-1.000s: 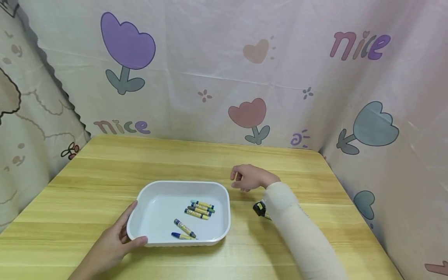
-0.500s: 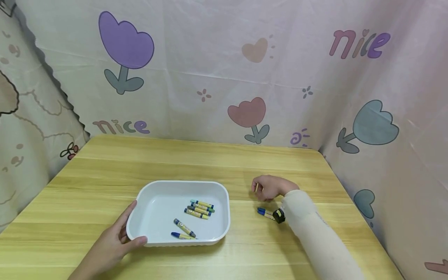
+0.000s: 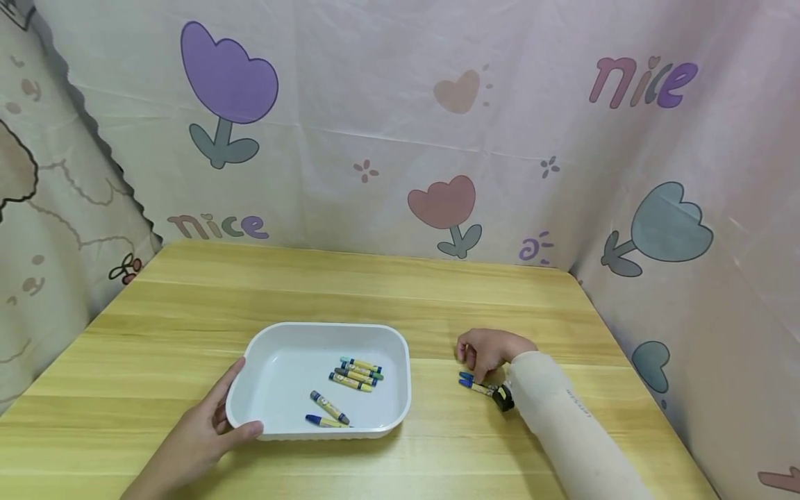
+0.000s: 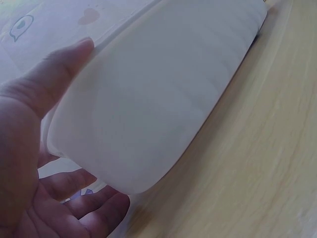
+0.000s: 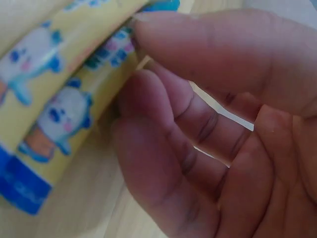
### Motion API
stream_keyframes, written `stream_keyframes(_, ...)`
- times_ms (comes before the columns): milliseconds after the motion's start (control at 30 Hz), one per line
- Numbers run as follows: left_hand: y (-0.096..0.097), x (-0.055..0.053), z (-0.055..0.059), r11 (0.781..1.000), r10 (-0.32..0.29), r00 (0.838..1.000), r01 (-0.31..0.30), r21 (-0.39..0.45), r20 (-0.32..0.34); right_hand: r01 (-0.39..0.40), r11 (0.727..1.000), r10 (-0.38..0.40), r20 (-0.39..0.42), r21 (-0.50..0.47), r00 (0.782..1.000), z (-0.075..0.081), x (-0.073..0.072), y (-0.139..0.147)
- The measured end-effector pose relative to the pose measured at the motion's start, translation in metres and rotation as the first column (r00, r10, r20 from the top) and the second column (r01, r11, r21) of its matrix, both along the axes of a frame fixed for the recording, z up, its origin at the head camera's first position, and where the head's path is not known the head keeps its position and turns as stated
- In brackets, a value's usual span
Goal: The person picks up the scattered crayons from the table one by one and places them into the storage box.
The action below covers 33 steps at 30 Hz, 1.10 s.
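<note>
A white plastic tray holds several crayons with yellow wrappers. My left hand grips its left end, thumb along the near rim and fingers at the side; the left wrist view has the thumb up at the rim and the other fingers round the corner. Right of the tray, two more crayons lie side by side on the table, a blue one and a teal-tipped one. My right hand is over them, fingers bent. Close up, thumb and fingertips are right at the edge of the teal-tipped crayon.
The wooden table ends at a printed curtain behind, with more curtain at both sides. A small black wrist device hangs under the right sleeve, covering the near ends of the two crayons.
My right hand has moved right and toward me, from beside the tray's far right corner down to the two table crayons. The left hand and tray stay put.
</note>
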<state>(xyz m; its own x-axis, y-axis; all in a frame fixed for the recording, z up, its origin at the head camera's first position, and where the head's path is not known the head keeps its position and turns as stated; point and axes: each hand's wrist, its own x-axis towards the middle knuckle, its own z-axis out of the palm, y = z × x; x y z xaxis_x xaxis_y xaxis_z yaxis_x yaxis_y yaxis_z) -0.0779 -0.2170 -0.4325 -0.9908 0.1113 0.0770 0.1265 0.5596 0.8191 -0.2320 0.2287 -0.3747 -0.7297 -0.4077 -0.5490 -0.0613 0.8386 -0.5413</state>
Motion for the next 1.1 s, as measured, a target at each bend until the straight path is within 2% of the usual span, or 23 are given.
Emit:
stream_keyframes(133,-0.001,0.002,0.0,1.0,-0.006,1.0,0.006,0.006,0.025,-0.003,1.0,0.003,-0.017,0.025,1.0,-0.004,-0.001,-0.002)
stream_keyframes(300,0.0,0.002,0.001,1.0,-0.006,0.999,0.006,-0.002,0.042,0.011,0.997,-0.002,-0.11,0.08,0.994,-0.005,-0.001,-0.004)
stream_keyframes(433,0.001,0.0,0.002,1.0,-0.009,1.0,0.009,0.001,0.022,0.012,0.996,0.004,-0.172,0.092,0.985,-0.001,0.0,-0.004)
stream_keyframes(567,0.001,-0.001,0.002,0.999,-0.02,1.0,0.02,0.03,-0.005,-0.001,0.996,0.019,-0.198,0.09,0.98,0.002,0.0,-0.004)
stream_keyframes(933,0.0,0.001,0.001,0.997,-0.025,1.0,0.027,0.078,-0.018,-0.014,1.0,0.017,-0.185,0.021,0.983,0.003,-0.008,-0.006)
stream_keyframes(1100,0.0,0.001,0.002,0.998,-0.016,1.0,0.016,0.056,-0.01,-0.014,1.0,0.017,-0.185,0.015,0.983,0.006,-0.012,-0.01)
